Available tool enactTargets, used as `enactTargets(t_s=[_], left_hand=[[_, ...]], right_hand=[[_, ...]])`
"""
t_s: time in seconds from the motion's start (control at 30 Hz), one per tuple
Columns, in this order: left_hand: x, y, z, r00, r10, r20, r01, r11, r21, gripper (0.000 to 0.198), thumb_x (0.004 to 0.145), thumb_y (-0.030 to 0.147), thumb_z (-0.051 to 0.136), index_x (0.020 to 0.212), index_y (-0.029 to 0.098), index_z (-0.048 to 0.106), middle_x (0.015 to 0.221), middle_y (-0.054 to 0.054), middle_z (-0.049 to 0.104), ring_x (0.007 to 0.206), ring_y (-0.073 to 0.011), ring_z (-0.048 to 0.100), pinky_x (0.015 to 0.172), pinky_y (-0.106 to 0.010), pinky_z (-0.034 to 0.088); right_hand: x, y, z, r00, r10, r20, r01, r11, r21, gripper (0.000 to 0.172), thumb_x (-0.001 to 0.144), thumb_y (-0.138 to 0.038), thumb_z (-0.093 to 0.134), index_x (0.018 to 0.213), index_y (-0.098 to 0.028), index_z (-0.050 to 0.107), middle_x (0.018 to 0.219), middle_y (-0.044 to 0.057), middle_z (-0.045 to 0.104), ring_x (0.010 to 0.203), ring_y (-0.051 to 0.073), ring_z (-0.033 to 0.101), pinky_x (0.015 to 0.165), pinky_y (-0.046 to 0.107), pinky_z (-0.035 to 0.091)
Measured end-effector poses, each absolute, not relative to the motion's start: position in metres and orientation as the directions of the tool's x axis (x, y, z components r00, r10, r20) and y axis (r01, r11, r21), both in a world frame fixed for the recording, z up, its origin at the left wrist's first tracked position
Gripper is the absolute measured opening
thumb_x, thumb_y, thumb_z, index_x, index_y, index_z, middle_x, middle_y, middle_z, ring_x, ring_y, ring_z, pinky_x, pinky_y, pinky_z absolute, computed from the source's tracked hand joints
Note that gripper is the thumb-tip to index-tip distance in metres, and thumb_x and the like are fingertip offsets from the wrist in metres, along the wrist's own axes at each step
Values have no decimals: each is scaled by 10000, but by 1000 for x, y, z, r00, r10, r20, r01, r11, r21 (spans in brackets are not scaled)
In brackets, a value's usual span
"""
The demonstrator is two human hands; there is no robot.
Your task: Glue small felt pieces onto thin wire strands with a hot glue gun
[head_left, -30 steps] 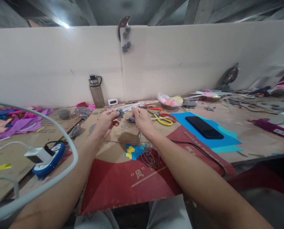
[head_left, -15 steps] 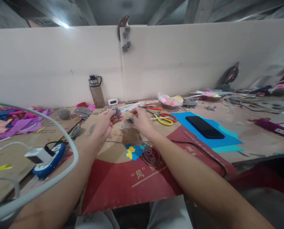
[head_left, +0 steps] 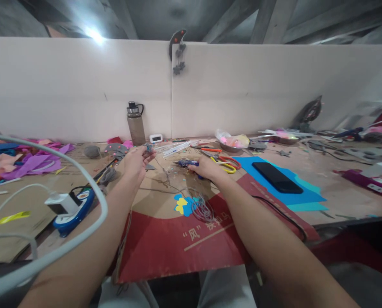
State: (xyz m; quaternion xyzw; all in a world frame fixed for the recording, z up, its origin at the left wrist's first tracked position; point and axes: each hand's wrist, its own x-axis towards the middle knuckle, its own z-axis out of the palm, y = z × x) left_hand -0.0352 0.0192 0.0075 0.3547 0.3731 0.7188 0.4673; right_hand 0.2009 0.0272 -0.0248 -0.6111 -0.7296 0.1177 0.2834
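Note:
Between the fingertips of my left hand (head_left: pixel 138 160) is a small grey felt piece (head_left: pixel 149 148), partly hidden by the fingers. A thin grey string (head_left: pixel 161 167) trails from around it down to the cardboard. My right hand (head_left: pixel 205 168) is closed around a blue glue gun (head_left: pixel 191 163), whose nozzle points left; the palm covers its rear. Nearer me lie blue and yellow paper cut-outs (head_left: pixel 182 205) beside a loose coil of grey cord (head_left: pixel 203 208). Clear glue sticks (head_left: pixel 178 148) lie behind the hands.
Right of my right hand are red- and yellow-handled scissors (head_left: pixel 231 164) and a black phone (head_left: pixel 277 177) on blue sheets (head_left: pixel 247 162). A bottle (head_left: pixel 135 126) stands against the wall. On the left, a white cable (head_left: pixel 104 205) arches before a power strip (head_left: pixel 73 214). A purple glue gun (head_left: pixel 369 182) lies far right.
My right hand has moved right and nearer, and now grips the blue glue gun. My left hand has shifted slightly left with the grey felt piece. The view has tilted a little.

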Motion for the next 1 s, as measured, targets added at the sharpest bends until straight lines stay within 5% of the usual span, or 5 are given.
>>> enactTargets(t_s=[0.13, 0.4, 0.67, 0.83, 1.0], left_hand=[[-35, 17, 10, -333, 926, 179, -387, -307, 870, 24, 682, 144, 569, 700, 128, 568, 672, -50, 643, 615, -128, 642, 616, -245, 541], [-32, 14, 9, -272, 944, 187, -390, -286, 875, 46, 670, 142, 606, 677, 106, 579, 669, -70, 662, 638, -148, 663, 627, -250, 542], [-31, 19, 1, -216, 972, 94, -419, -179, 890, 40, 690, 120, 616, 711, 88, 600, 699, -103, 675, 627, -151, 662, 664, -282, 555], [-32, 23, -3, -203, 976, 81, -439, -165, 883, 29, 725, 109, 577, 714, 92, 597, 693, -101, 679, 629, -148, 661, 680, -279, 559], [-30, 22, -1, -212, 976, 43, -460, -139, 877, 34, 738, 113, 575, 721, 91, 593, 695, -106, 680, 633, -154, 666, 648, -259, 560]], right_hand=[[203, 32, -39, -189, 938, 291, 833, 310, -458, 179, 556, -233, 671, 475, -225, 511, 436, 15, 479, 498, 172, 505, 514, 293, 395], [199, 31, -26, 66, 993, 96, 501, 50, -864, 86, 606, -254, 600, 657, -198, 559, 484, 4, 492, 429, 141, 440, 418, 286, 364], [174, 3, 8, -34, 908, 418, -11, 417, -909, 341, 683, -227, 531, 1019, -210, 479, 1003, 35, 600, 745, 124, 581, 591, 256, 517], [166, -17, 21, -182, 867, 464, 49, 480, -876, 241, 736, -246, 521, 973, -204, 512, 866, 13, 617, 557, 94, 504, 563, 267, 472], [163, -17, 17, -266, 819, 509, 192, 562, -804, 237, 776, -285, 519, 996, -201, 533, 872, 38, 616, 616, 138, 522, 584, 292, 450]])
